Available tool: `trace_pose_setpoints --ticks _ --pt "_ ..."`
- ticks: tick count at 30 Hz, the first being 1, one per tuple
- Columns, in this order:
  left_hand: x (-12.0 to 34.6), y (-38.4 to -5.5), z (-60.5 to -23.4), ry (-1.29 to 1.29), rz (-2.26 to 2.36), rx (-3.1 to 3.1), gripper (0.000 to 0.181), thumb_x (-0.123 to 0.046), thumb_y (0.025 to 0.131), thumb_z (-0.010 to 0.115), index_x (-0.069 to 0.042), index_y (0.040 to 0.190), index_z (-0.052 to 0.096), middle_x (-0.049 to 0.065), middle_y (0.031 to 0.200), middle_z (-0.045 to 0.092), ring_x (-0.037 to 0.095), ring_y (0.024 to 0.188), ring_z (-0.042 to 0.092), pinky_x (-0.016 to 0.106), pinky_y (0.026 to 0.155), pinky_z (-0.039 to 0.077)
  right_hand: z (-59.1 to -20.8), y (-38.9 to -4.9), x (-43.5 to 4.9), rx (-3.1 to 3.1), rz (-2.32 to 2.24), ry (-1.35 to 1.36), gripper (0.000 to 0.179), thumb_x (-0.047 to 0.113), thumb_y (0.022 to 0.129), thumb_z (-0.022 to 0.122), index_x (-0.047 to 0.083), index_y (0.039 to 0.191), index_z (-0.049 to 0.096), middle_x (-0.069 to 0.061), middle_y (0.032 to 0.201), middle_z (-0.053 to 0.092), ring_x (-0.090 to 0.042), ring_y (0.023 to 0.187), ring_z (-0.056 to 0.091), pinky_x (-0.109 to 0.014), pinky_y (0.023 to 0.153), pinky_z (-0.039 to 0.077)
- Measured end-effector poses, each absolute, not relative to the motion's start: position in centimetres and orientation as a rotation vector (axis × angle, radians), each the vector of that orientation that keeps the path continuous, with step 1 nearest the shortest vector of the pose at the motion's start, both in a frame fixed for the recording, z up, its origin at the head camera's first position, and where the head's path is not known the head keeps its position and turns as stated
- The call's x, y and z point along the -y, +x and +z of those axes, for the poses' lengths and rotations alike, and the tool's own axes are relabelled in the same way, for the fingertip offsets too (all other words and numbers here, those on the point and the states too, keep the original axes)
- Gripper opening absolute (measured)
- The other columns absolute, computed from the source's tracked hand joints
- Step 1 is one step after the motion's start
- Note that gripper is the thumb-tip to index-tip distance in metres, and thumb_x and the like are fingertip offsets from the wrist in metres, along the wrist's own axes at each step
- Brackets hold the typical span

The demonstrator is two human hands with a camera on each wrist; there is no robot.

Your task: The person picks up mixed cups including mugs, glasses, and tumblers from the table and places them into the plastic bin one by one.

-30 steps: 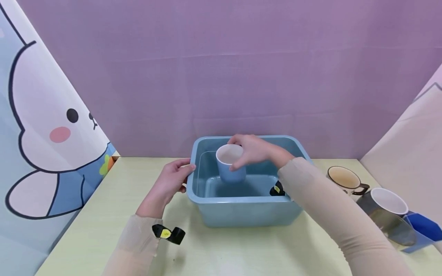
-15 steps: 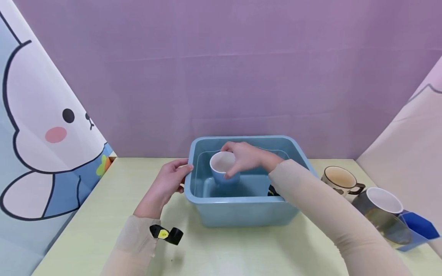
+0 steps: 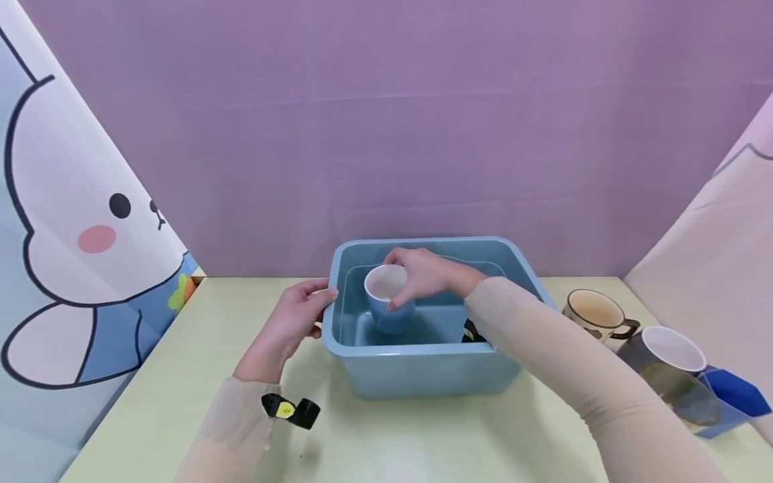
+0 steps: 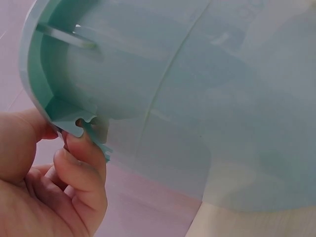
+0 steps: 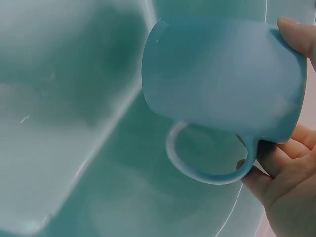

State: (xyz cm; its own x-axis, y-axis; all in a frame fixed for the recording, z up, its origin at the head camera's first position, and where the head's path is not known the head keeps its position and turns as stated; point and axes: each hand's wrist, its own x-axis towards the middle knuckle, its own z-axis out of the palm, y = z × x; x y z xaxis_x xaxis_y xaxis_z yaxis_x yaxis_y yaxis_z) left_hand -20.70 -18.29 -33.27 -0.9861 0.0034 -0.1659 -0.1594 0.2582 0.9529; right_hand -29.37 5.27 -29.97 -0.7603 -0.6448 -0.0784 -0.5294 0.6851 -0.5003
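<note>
A light blue mug with a white inside is in the left part of a blue plastic basin. My right hand grips the mug near its rim, thumb on the near side and fingers at the far side. In the right wrist view the mug's handle shows below its body, close to the fingers. Whether the mug's base touches the basin floor I cannot tell. My left hand pinches the basin's left rim; in the left wrist view its thumb and fingers close over the rim's edge.
Right of the basin, a cream mug with a dark rim and handle stands on the pale table. Beside it are a dark grey mug and a blue angular container. A purple curtain hangs behind the basin.
My right hand has moved the blue mug lower and slightly left inside the basin, mostly in the first half second. My left hand stays on the rim.
</note>
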Motion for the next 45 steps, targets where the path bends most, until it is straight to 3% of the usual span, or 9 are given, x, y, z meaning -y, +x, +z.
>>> trace_pose_setpoints --ticks 6,24,45 --pt "18.3 -20.7 -33.2 -0.157 1.832 -2.378 0.042 -0.03 0.096 0.052 -0.012 0.134 0.05 0.01 0.088 0.067 0.018 0.068 0.059 0.026 0.056 0.047 -30.0 -29.7 -4.8 -2.671 -0.601 -0.963 0.081 0.042 0.065 0.079 0.011 0.133 0.048 -0.005 0.124 0.056 -0.022 0.104 0.055 -0.035 0.079 0.051" --pt "18.9 -20.7 -33.5 -0.159 1.835 -2.368 0.044 -0.031 0.096 0.052 -0.012 0.135 0.048 0.007 0.085 0.066 0.019 0.069 0.058 0.027 0.057 0.047 -30.7 -30.5 -2.6 -2.67 -0.667 -0.868 0.074 0.044 0.063 0.083 0.011 0.121 0.05 -0.003 0.111 0.059 -0.019 0.095 0.056 -0.03 0.073 0.051" --pt "18.5 -20.7 -33.2 -0.157 1.828 -2.388 0.043 -0.031 0.096 0.052 -0.012 0.135 0.049 0.009 0.089 0.067 0.018 0.069 0.058 0.026 0.056 0.047 -31.6 -30.9 -2.8 -2.664 -0.605 -0.825 0.078 0.046 0.064 0.083 0.011 0.125 0.049 -0.003 0.113 0.058 -0.018 0.096 0.056 -0.03 0.075 0.051"
